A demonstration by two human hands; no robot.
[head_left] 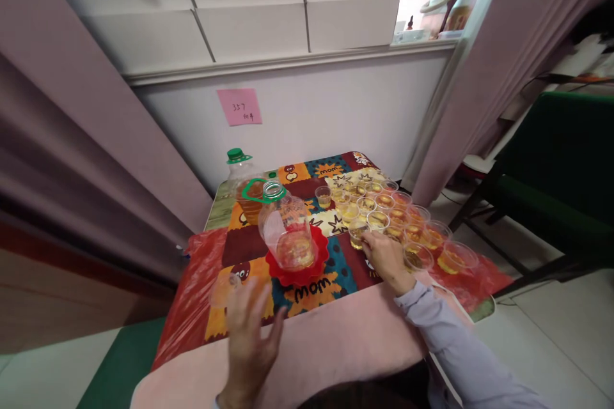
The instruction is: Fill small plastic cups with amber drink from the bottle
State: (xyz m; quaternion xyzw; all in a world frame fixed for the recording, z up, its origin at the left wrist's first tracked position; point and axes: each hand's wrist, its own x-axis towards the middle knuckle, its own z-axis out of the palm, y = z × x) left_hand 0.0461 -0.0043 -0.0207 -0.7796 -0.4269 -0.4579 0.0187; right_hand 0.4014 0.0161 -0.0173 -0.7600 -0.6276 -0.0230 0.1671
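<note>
My right hand [384, 259] pinches a clear plastic cup [355, 238] of pale yellow liquid at the near left side of a group of similar cups [378, 220]. Spread and slightly blurred, the fingers of my left hand [252, 326] hold nothing that I can see. Just beyond them is a clear plastic cup [221, 293]; whether they touch it I cannot tell. An uncapped clear jug [283, 211] with a green handle and a little yellow liquid stands on a red scalloped dish [322, 262], between my hands.
Behind the open jug stands a second jug [240, 169] with a green cap, holding liquid. A loose green cap [272, 174] lies near the wall. The patterned tablecloth [292, 188] lies over red plastic sheeting [192, 287]. A dark green chair [551, 160] is at the right.
</note>
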